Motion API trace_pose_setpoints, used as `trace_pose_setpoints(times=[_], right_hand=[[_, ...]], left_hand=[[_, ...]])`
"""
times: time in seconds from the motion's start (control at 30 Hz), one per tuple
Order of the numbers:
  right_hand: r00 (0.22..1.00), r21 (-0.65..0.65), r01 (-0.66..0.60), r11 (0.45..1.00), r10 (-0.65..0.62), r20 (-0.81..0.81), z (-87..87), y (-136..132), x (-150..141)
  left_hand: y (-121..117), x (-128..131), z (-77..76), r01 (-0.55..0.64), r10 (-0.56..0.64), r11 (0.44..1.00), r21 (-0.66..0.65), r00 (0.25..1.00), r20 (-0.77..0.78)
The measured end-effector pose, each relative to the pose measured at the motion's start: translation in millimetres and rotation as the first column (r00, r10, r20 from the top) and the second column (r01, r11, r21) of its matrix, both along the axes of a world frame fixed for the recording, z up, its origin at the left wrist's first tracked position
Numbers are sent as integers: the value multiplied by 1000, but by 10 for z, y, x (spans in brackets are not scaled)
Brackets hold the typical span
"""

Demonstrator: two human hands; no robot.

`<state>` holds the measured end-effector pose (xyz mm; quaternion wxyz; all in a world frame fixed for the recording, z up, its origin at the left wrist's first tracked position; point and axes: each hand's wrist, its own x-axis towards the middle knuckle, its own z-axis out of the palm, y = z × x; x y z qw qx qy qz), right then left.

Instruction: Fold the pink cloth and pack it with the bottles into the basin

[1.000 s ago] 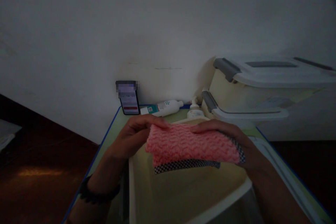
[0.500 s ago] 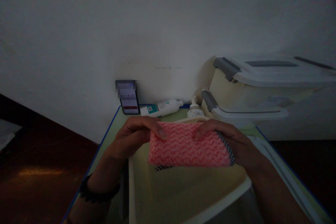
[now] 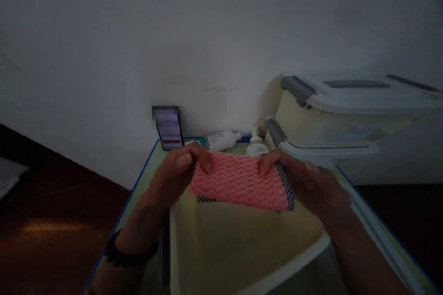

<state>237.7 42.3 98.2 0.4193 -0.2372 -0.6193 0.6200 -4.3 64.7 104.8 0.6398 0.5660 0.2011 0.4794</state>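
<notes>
A folded pink textured cloth point(image 3: 240, 179) with a black-and-white checked edge is held up between both hands. My left hand point(image 3: 176, 175) pinches its left top corner with thumb and fingers closed on it. My right hand point(image 3: 308, 184) grips its right end the same way. The cloth hangs above an open cream plastic bin point(image 3: 242, 249) that stands right in front of me on a green table point(image 3: 147, 170) with a blue edge.
A phone point(image 3: 169, 128) leans upright against the white wall at the table's back. Beside it lie a white tube point(image 3: 221, 139) and a pump bottle point(image 3: 256, 145). Two lidded storage boxes point(image 3: 332, 115) are stacked at the right. Dark floor lies to the left.
Both hands have lifted the cloth slightly and tilted it flatter toward me. The checked layer, earlier showing along the bottom, now shows mainly at the right edge.
</notes>
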Motion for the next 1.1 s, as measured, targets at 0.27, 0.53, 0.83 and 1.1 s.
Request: trace_pose_setpoints(times=[0.27, 0.53, 0.83, 1.1], right_hand=[[946, 60, 103, 993, -116, 303, -36, -16, -61], [933, 136, 167, 977, -201, 299, -27, 6, -38], [824, 476, 28, 879, -289, 486, 63, 22, -55], [859, 260, 107, 960, -221, 462, -6, 0, -47]], left_hand=[[-9, 61, -80, -80, 81, 997, 18, 994, -73], [-13, 69, -37, -20, 21, 1000, 5, 991, -135], [-40, 54, 9, 72, 51, 977, 200, 833, -551], [-42, 99, -17, 41, 62, 986, 164, 816, -575]])
